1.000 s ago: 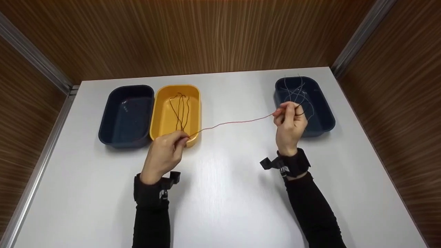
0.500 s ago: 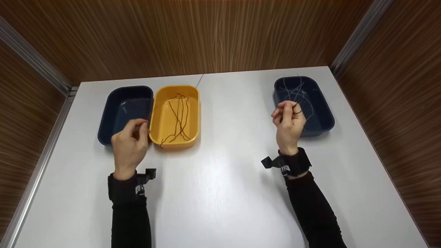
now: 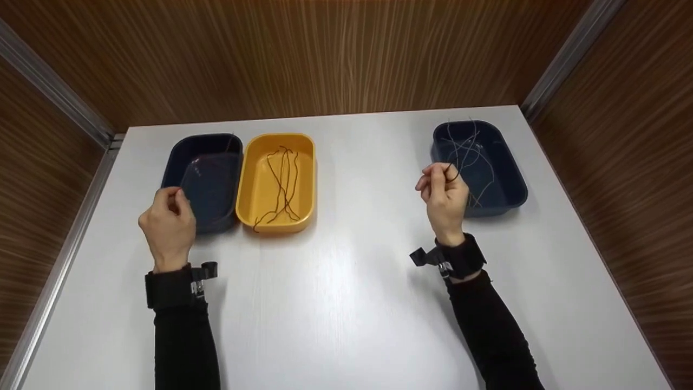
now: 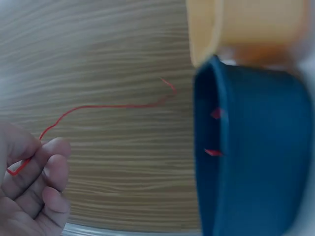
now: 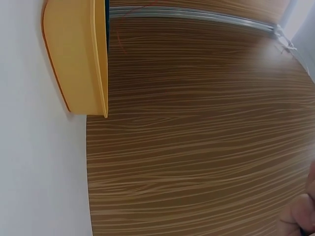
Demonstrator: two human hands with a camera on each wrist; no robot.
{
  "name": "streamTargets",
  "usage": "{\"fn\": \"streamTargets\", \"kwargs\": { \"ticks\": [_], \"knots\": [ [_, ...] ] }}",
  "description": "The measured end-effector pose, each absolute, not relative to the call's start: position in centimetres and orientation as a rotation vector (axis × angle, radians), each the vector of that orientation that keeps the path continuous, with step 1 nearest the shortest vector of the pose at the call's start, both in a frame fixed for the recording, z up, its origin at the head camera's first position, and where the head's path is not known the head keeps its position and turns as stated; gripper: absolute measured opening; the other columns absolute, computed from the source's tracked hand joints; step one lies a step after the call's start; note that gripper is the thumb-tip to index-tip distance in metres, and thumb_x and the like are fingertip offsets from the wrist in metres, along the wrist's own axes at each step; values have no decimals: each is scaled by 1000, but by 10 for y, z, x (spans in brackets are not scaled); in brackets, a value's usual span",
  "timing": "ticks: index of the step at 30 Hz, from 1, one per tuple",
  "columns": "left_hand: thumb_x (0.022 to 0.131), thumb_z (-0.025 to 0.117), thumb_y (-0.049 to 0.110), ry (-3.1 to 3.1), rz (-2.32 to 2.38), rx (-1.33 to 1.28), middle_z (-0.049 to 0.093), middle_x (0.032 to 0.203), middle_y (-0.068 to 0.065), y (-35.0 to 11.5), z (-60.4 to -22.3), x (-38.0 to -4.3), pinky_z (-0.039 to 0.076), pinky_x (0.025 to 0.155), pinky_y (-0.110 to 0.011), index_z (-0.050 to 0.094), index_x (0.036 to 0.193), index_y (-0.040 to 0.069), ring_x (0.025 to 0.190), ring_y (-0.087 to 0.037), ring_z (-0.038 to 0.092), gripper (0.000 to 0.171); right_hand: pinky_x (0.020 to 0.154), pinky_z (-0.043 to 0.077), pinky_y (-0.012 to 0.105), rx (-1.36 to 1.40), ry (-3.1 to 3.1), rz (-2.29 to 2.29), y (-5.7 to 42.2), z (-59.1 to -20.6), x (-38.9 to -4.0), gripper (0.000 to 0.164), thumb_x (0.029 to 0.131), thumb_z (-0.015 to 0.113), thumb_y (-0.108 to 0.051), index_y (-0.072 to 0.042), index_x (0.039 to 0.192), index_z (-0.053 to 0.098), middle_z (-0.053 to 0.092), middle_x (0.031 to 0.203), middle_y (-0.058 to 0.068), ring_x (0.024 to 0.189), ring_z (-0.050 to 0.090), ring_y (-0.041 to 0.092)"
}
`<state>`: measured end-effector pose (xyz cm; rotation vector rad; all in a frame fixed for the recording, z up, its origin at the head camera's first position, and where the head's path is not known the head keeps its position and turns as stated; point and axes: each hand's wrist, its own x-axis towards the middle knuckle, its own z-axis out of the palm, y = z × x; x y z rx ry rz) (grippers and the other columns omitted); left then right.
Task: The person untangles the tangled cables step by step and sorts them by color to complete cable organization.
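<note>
In the head view my left hand is at the near left corner of the left dark blue bin. It pinches a thin red wire between thumb and forefinger; the wire trails toward the bins in the left wrist view and is hardly visible from the head. My right hand is over the near left edge of the right dark blue bin. Its fingers pinch a short dark wire, seen only in part. Several thin grey wires show at that bin behind the hand.
A yellow bin stands close beside the left blue bin, with several dark wires in it; one end hangs over its near rim. White table lies between the bins. Brown wood-grain panels rise behind and at both sides.
My left hand has moved left from the yellow bin to the left blue bin, drawing the red wire out of the right hand. The right hand has shifted slightly left.
</note>
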<state>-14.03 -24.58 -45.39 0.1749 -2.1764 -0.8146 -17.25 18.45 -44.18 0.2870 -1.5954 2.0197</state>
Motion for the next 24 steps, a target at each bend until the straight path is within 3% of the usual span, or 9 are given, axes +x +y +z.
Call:
{"fn": "streamTargets", "kwargs": {
  "ticks": [2,4,8,11,14,20,24],
  "knots": [
    [98,55,7,-2204,-795,202,70,75,-24,-249,-460,-141,29,60,-10,67,96,-12,60,-34,62,22,41,26,14,300,-1620,2000,185,-443,-173,25,103,45,-6,-4,82,59,59,61,-3,44,41,2],
    [97,54,6,-2229,-785,229,69,76,-25,-252,-466,-142,33,60,-16,66,96,-12,61,-37,62,22,41,26,14,314,-1639,1984,185,-444,-173,25,102,46,-6,0,82,58,59,61,-4,43,39,1],
    [97,54,5,-2293,-746,221,68,77,-29,-259,-481,-146,46,59,-41,65,95,-14,63,-42,63,21,41,27,14,336,-1663,1977,185,-445,-173,24,102,46,-7,-2,82,59,59,61,-4,43,40,1],
    [97,54,2,-2369,-700,191,67,81,-32,-264,-490,-147,50,63,-55,63,95,-16,68,-47,64,20,41,27,14,345,-1678,1966,185,-446,-173,24,102,46,-8,-8,83,60,59,61,-5,43,40,1],
    [95,54,0,-2466,-667,188,66,85,-35,-267,-494,-146,51,69,-57,64,95,-16,75,-50,64,19,41,27,14,358,-1689,1955,185,-446,-173,24,102,45,-8,-6,83,60,59,62,-6,43,40,0],
    [93,59,2,-2647,-621,205,68,95,-34,-267,-491,-142,49,78,-58,70,100,-13,86,-52,61,20,41,27,14,398,-1728,1904,189,-446,-173,29,102,45,-4,18,85,51,58,61,-8,44,40,0],
    [94,62,4,-2703,-609,196,69,99,-31,-267,-488,-140,49,79,-57,72,103,-9,88,-50,59,19,41,26,13,416,-1757,1880,192,-445,-174,29,102,45,-4,18,85,51,58,60,-9,44,40,-1]
  ]
}}
